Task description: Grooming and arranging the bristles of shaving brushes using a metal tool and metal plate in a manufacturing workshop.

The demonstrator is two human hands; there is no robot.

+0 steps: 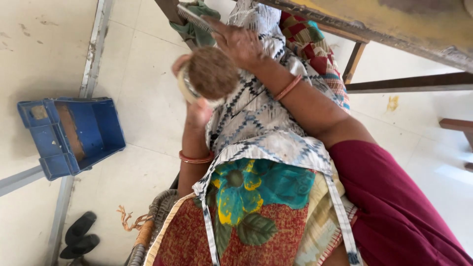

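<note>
gripping a brown fibrous coconut husk ball [213,73] from below, the left hand [197,106] is closing its fingers around the ball and a pale ring-shaped band at its base, just above the patterned apron [256,128] on the lap. the right hand [240,43] is reaching over the ball, fingers curled around a comb-like toothed tool [194,18] that is pointing away beyond it, not touching the fibre. judging from this, the combing of the fibre is in hand, and the next stroke is calling for the teeth to come down onto the ball while the left hand is keeping it steady. to the left of the ball a blue plastic crate [69,135] is sitting on the tiled floor, well apart; black sandals [79,234] are lying further back. a wooden table frame [374,34] is standing close beyond the ball, crowding the tool's reach. a green cloth [197,30] is hanging just behind the tool.
</note>
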